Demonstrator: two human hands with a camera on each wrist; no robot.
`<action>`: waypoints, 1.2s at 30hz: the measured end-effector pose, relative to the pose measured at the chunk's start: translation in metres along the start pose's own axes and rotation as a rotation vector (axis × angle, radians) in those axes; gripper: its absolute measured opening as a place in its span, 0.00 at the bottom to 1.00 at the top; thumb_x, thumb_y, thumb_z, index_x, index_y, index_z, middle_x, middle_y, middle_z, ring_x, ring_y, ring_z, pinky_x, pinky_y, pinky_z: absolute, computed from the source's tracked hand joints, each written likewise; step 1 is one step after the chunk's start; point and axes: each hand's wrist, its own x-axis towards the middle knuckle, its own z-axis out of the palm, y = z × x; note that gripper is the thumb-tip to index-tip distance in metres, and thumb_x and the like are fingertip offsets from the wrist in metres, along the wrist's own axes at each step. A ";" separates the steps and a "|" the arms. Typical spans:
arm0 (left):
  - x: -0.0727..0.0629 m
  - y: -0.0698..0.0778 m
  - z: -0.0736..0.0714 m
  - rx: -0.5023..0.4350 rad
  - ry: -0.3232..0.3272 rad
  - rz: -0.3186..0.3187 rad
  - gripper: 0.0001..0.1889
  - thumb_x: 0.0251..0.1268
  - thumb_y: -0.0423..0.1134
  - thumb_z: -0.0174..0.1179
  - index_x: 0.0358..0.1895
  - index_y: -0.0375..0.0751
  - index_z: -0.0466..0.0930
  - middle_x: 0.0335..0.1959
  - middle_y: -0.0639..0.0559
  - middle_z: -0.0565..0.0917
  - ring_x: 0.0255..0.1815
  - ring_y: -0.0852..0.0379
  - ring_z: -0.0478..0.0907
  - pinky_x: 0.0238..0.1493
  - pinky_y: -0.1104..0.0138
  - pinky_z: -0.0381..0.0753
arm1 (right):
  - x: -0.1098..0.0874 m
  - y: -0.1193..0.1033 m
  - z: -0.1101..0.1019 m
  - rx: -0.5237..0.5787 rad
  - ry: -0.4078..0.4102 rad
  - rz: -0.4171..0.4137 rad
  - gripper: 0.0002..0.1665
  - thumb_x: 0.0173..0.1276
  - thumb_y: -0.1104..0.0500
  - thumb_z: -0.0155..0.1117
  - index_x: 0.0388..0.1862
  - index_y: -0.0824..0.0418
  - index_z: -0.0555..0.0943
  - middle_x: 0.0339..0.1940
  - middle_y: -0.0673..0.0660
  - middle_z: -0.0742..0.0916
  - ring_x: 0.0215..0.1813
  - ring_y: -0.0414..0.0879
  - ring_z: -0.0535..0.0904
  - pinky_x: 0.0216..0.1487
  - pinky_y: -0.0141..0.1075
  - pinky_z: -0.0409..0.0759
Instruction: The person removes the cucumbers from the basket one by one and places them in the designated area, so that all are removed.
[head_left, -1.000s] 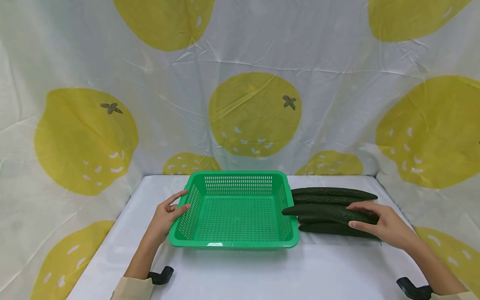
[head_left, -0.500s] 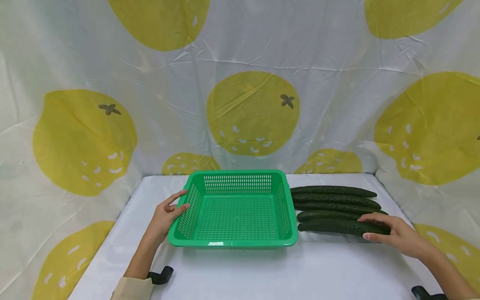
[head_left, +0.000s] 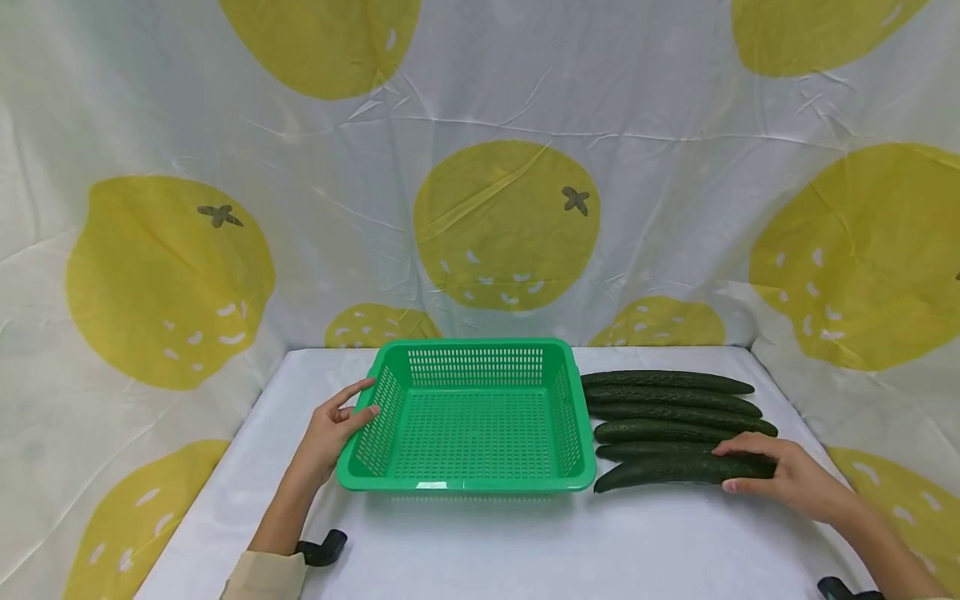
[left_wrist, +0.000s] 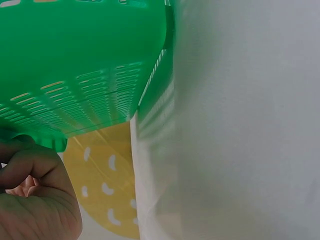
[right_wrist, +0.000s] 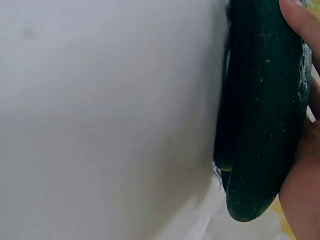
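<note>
A green plastic basket (head_left: 465,485) stands mid-table with its inside bare. At its left rim my left hand (head_left: 330,429) pinches the wall, thumb over the edge; some curled fingers (left_wrist: 30,170) show beneath the rim in the left wrist view. Right of the basket, several dark green cucumbers (head_left: 667,381) lie side by side. My right hand (head_left: 787,471) grips the right end of the front cucumber (head_left: 660,472), whose left tip angles toward me. In the right wrist view this cucumber (right_wrist: 270,115) overlaps another one; whether it touches the table cannot be told.
A white cloth covers the table (head_left: 525,550). Behind and at both sides hangs a white curtain (head_left: 660,208) printed with yellow lemons. Dark wrist bands (head_left: 322,550) sit on both wrists.
The cucumber in my right hand has come down from above the others, shifted right and toward me, and now lies at the front of the row. My left hand and the basket stay put.
</note>
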 end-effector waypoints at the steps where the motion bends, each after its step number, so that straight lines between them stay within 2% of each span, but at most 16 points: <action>1: 0.000 0.001 0.000 0.002 0.000 0.000 0.35 0.70 0.50 0.68 0.78 0.56 0.66 0.36 0.42 0.88 0.34 0.48 0.90 0.36 0.59 0.90 | -0.001 0.000 0.001 0.001 0.003 0.006 0.25 0.57 0.57 0.82 0.54 0.46 0.86 0.51 0.42 0.88 0.55 0.24 0.76 0.51 0.18 0.71; 6: 0.001 0.002 0.001 0.008 0.007 0.002 0.35 0.70 0.50 0.68 0.77 0.56 0.67 0.32 0.45 0.86 0.31 0.51 0.88 0.36 0.60 0.89 | -0.002 0.004 0.007 -0.008 0.032 0.029 0.25 0.54 0.56 0.84 0.52 0.44 0.86 0.51 0.40 0.86 0.54 0.24 0.75 0.51 0.16 0.69; 10: 0.001 0.000 0.001 0.000 0.007 -0.001 0.35 0.70 0.50 0.68 0.78 0.56 0.67 0.31 0.47 0.85 0.30 0.53 0.88 0.35 0.61 0.89 | -0.003 0.005 0.011 -0.039 0.073 -0.011 0.26 0.50 0.56 0.86 0.48 0.43 0.87 0.50 0.41 0.85 0.53 0.24 0.75 0.50 0.14 0.68; 13: 0.001 0.000 0.001 0.001 0.008 0.004 0.35 0.70 0.50 0.68 0.77 0.56 0.67 0.30 0.48 0.85 0.29 0.53 0.87 0.34 0.62 0.89 | -0.005 0.005 0.015 -0.063 0.100 -0.036 0.27 0.46 0.55 0.88 0.46 0.42 0.88 0.48 0.41 0.85 0.48 0.26 0.76 0.47 0.16 0.69; 17: 0.001 0.000 0.000 0.004 0.011 0.009 0.35 0.70 0.50 0.68 0.77 0.56 0.67 0.30 0.48 0.84 0.29 0.54 0.87 0.34 0.62 0.88 | -0.005 0.004 0.018 -0.084 0.119 -0.056 0.28 0.44 0.55 0.89 0.45 0.42 0.88 0.47 0.41 0.85 0.44 0.30 0.76 0.45 0.18 0.70; 20: 0.001 0.000 0.000 -0.002 0.013 0.005 0.35 0.70 0.50 0.68 0.78 0.56 0.67 0.31 0.47 0.85 0.30 0.54 0.87 0.34 0.61 0.89 | -0.004 0.004 0.018 -0.113 0.123 -0.068 0.28 0.43 0.54 0.89 0.45 0.43 0.88 0.47 0.40 0.85 0.44 0.30 0.76 0.46 0.18 0.70; 28: -0.003 -0.004 0.002 -0.027 0.023 0.024 0.33 0.72 0.52 0.66 0.77 0.58 0.67 0.30 0.52 0.82 0.29 0.58 0.84 0.34 0.64 0.87 | -0.003 0.000 0.017 -0.143 0.110 -0.045 0.26 0.50 0.53 0.87 0.48 0.43 0.86 0.47 0.40 0.85 0.42 0.31 0.75 0.45 0.19 0.70; 32: -0.004 -0.008 0.001 0.024 0.053 0.072 0.30 0.74 0.55 0.62 0.76 0.57 0.69 0.33 0.51 0.80 0.31 0.60 0.81 0.33 0.67 0.84 | 0.000 -0.003 0.016 -0.142 0.110 -0.022 0.23 0.55 0.54 0.84 0.50 0.44 0.86 0.46 0.41 0.86 0.41 0.33 0.74 0.42 0.22 0.72; 36: -0.005 -0.011 -0.004 0.111 0.109 0.112 0.28 0.76 0.59 0.57 0.75 0.58 0.71 0.35 0.52 0.81 0.29 0.61 0.79 0.29 0.67 0.81 | 0.004 -0.006 0.014 -0.155 0.092 0.023 0.18 0.64 0.53 0.78 0.51 0.44 0.85 0.46 0.42 0.85 0.41 0.33 0.74 0.39 0.27 0.75</action>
